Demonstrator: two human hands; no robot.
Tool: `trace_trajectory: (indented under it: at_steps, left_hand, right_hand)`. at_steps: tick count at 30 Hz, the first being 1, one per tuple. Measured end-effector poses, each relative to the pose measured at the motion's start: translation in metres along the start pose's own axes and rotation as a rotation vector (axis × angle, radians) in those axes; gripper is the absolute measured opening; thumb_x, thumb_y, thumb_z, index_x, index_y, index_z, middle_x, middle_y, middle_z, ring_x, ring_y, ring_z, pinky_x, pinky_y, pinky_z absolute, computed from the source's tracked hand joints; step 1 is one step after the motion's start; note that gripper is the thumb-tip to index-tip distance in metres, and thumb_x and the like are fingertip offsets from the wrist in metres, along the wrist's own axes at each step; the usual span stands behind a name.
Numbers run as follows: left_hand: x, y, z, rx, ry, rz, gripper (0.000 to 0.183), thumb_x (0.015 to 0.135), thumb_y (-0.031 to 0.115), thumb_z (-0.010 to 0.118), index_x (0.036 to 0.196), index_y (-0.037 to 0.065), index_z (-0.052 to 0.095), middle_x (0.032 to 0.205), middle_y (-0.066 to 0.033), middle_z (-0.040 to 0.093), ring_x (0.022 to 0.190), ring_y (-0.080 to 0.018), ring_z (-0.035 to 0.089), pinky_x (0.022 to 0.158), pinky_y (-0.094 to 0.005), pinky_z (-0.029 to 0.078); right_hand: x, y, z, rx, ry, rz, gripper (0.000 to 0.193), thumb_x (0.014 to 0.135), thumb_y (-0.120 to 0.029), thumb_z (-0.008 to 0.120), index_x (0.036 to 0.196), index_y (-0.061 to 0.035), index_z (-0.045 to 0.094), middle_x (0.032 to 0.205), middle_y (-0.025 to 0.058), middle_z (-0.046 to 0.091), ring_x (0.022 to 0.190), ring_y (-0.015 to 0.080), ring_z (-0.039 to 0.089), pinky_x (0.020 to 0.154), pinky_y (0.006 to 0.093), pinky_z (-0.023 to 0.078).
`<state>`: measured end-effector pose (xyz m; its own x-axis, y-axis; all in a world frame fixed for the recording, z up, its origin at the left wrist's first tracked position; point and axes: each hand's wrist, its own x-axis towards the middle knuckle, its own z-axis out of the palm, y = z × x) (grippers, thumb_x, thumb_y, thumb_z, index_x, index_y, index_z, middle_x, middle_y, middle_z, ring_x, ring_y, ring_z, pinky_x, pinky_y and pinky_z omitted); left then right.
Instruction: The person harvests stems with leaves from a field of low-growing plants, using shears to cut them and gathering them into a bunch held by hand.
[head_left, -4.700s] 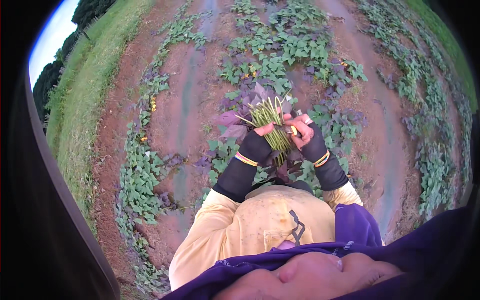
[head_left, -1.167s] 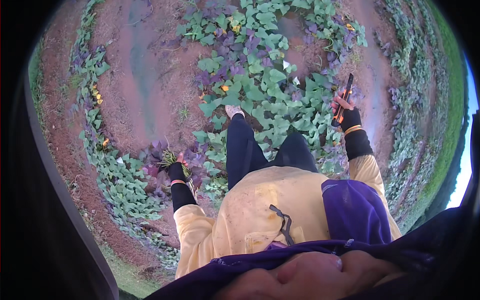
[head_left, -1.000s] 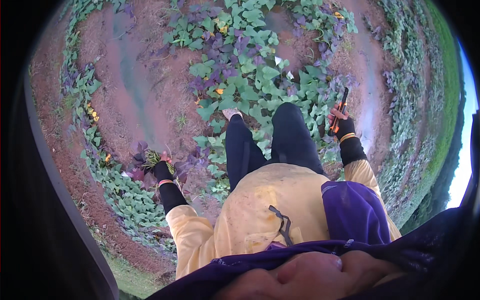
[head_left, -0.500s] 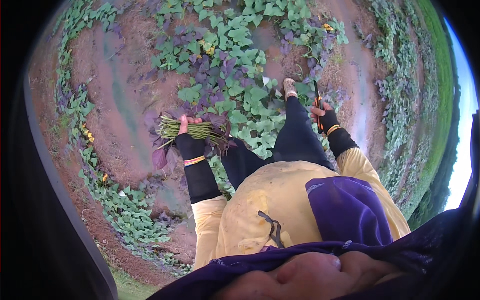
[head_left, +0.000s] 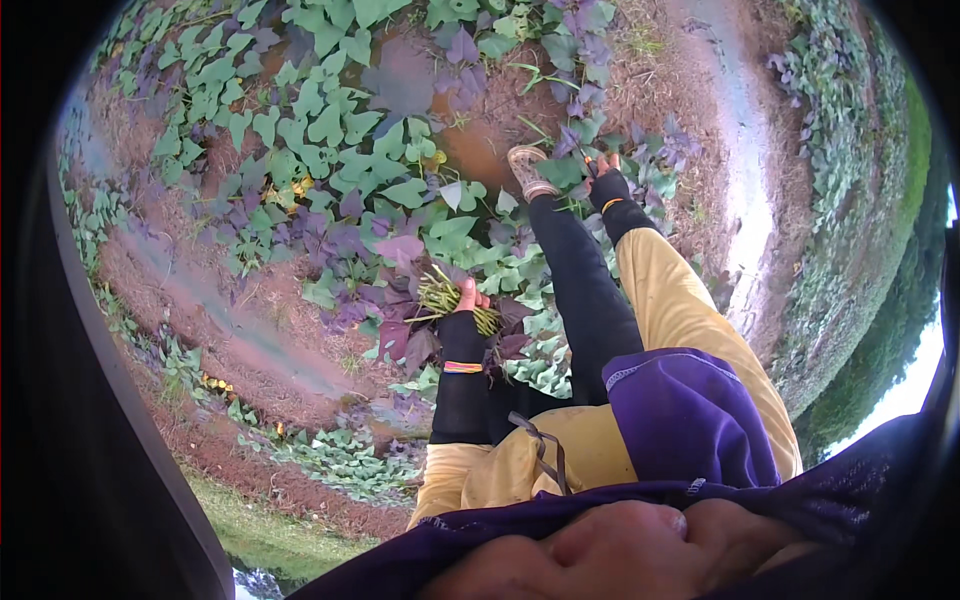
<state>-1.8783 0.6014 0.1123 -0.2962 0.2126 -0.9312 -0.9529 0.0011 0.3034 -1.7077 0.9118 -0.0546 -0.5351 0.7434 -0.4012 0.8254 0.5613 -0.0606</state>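
My left hand (head_left: 470,298), in a black sleeve with bright bands at the wrist, is closed around a bunch of leafy vine cuttings (head_left: 436,297). Their green cut stems poke out to the left, and purple leaves hang around the fist. Farther forward and to the right, my right hand (head_left: 604,168) reaches down among leaves beside my shoe. It grips a slim black-and-orange tool (head_left: 588,163), mostly hidden by fingers and foliage; whether it is a knife or scissors I cannot tell. Green and purple vine leaves (head_left: 570,170) surround its tip.
My shoe (head_left: 527,170) stands on reddish soil at the edge of the vines. Rows of heart-shaped leaves (head_left: 330,120) spread ahead and left. A pale furrow (head_left: 750,210) runs along the right, with another planted row (head_left: 840,150) beyond it.
I have leaned forward and my view has shifted. My right hand has moved forward and down into the leaves with the tool. The left hand still holds the bunch, now closer to the vines.
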Motion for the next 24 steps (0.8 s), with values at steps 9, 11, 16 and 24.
trace_trajectory:
  at_steps: [9, 11, 16, 24]
  left_hand:
    - [0.161, -0.045, 0.115, 0.582, -0.139, -0.064, 0.014, 0.088, 0.020, 0.064, 0.087, 0.008, 0.058, 0.074, -0.0018, 0.061, 0.062, -0.0094, 0.055, 0.059, -0.0250, 0.043]
    - [0.189, -0.046, 0.149, 0.638, -0.172, -0.030, 0.019, 0.085, 0.024, 0.069, 0.086, 0.008, 0.059, 0.072, -0.0011, 0.060, 0.062, -0.0087, 0.053, 0.059, -0.0246, 0.043]
    - [0.241, -0.040, 0.208, 0.882, -0.396, -0.032, 0.035, 0.074, 0.031, 0.073, 0.093, 0.001, 0.068, 0.085, -0.0055, 0.066, 0.075, -0.0129, 0.058, 0.068, -0.0293, 0.046]
    - [0.218, -0.003, 0.219, 0.465, -0.448, -0.212, 0.017, 0.081, 0.011, 0.058, 0.092, 0.000, 0.066, 0.082, -0.0066, 0.064, 0.072, -0.0182, 0.061, 0.066, -0.0279, 0.051]
  right_hand:
    - [-0.012, -0.021, 0.007, 0.722, -0.134, 0.303, 0.025, 0.077, -0.019, 0.064, 0.096, -0.0041, 0.058, 0.078, 0.0132, 0.062, 0.073, 0.0298, 0.062, 0.069, 0.0380, 0.047]
    - [-0.020, -0.050, -0.030, 1.058, -0.239, 0.317, 0.019, 0.081, -0.013, 0.063, 0.095, -0.0018, 0.059, 0.073, 0.0007, 0.058, 0.068, 0.0082, 0.052, 0.064, 0.0279, 0.044]
    - [-0.023, -0.071, -0.080, 1.351, -0.358, 0.382, 0.026, 0.083, -0.015, 0.066, 0.106, -0.0055, 0.061, 0.080, -0.0009, 0.062, 0.071, 0.0068, 0.056, 0.062, 0.0237, 0.046]
    - [0.086, 0.039, -0.002, 0.715, -0.119, 0.357, 0.042, 0.087, -0.034, 0.059, 0.118, -0.0064, 0.055, 0.094, 0.0178, 0.066, 0.082, 0.0317, 0.066, 0.074, 0.0386, 0.051]
